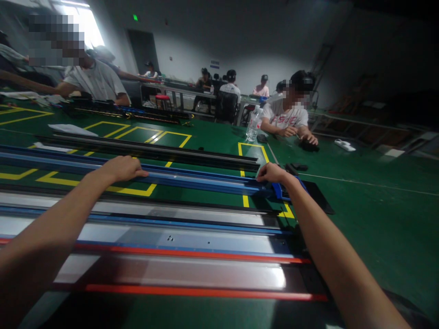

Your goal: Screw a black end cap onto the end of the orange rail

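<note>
A long blue metal rail (199, 181) lies crosswise in front of me. My left hand (123, 169) is closed over it left of the middle, with the thumb pointing right along its top. At the rail's right end my right hand (272, 172) pinches it; the fingertips are partly hidden. Just under my right wrist is a blue piece (280, 191), whose kind I cannot make out. Behind the blue rail runs a black rail (171, 150). Nearer to me lie a silver panel with blue edges (192, 237) and a glossy panel with red edges (206, 272).
The green table (387, 219) bears yellow tape outlines (94, 186). A dark flat sheet (317, 196) lies beyond my right forearm. Plastic bottles (254, 124) stand near a person in a white shirt (286, 112). Another person (96, 82) sits at the far left.
</note>
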Demonstrator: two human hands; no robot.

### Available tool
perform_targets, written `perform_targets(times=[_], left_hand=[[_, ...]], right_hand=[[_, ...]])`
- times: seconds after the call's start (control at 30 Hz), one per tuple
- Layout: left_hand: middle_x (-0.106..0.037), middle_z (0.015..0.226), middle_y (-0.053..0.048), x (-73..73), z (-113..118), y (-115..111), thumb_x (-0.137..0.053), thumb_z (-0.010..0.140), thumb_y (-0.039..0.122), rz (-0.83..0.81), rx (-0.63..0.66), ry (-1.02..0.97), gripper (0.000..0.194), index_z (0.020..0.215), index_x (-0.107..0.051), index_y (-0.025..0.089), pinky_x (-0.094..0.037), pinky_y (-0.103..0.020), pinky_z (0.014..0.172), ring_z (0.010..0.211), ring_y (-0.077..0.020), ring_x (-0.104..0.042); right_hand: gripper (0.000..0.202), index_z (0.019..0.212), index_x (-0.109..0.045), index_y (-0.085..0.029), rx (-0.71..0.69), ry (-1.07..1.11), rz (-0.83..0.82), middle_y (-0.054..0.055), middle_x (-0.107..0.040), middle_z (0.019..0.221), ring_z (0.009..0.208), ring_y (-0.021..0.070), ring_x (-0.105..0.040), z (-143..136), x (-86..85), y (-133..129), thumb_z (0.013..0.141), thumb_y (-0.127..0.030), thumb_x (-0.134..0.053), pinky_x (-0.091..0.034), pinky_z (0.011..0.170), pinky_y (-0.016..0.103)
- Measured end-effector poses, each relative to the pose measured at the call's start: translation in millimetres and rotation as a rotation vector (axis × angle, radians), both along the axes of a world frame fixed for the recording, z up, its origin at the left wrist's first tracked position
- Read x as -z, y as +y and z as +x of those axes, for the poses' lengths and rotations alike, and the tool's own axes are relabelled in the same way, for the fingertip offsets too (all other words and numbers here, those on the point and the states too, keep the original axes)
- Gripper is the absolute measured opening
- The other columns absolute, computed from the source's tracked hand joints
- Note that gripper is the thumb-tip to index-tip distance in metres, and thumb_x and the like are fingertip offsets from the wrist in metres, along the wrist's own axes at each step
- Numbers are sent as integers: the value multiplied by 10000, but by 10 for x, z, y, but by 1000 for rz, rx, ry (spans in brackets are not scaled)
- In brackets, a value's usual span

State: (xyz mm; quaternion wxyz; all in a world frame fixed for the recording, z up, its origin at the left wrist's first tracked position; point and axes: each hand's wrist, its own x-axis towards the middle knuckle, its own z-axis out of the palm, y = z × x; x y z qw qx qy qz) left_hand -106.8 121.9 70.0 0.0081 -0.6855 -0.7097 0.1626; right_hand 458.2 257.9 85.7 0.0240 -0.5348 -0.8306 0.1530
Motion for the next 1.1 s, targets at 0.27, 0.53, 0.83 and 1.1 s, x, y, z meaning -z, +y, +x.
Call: perform_targets(times=[0.27,0.53,0.83,1.1], left_hand=[[-792,946,-184,-41,42,-42,-424,988,643,-14,0,16,638,908,-811,142,-503,-363,793,910,-334,-734],[-778,877,-166,-98,38,-138,-459,1002,605,-47,47,-34,616,826,-791,117,-358,-277,635,767,-242,-691],[-784,915,-176,-158,96,-193,-459,995,596,-78,28,-32,617,853,-802,104,-356,-265,635,791,-239,-692],[-782,944,-180,-188,95,-204,-471,992,576,-101,9,-53,591,939,-811,97,-390,-271,681,849,-253,-708]], right_hand=[[69,784,-849,-192,-13,9,-29,51,-831,807,776,218,-760,31,19,32,739,-234,-881,-582,744,265],[54,802,-845,-174,-45,18,-63,72,-832,836,809,239,-763,45,13,44,763,-212,-854,-585,768,291],[157,783,-838,-186,-64,9,-103,69,-825,833,806,243,-754,42,-5,45,707,-307,-902,-590,791,323],[206,764,-830,-186,-67,-1,-148,64,-815,804,761,229,-739,44,-18,37,678,-347,-926,-572,735,305]])
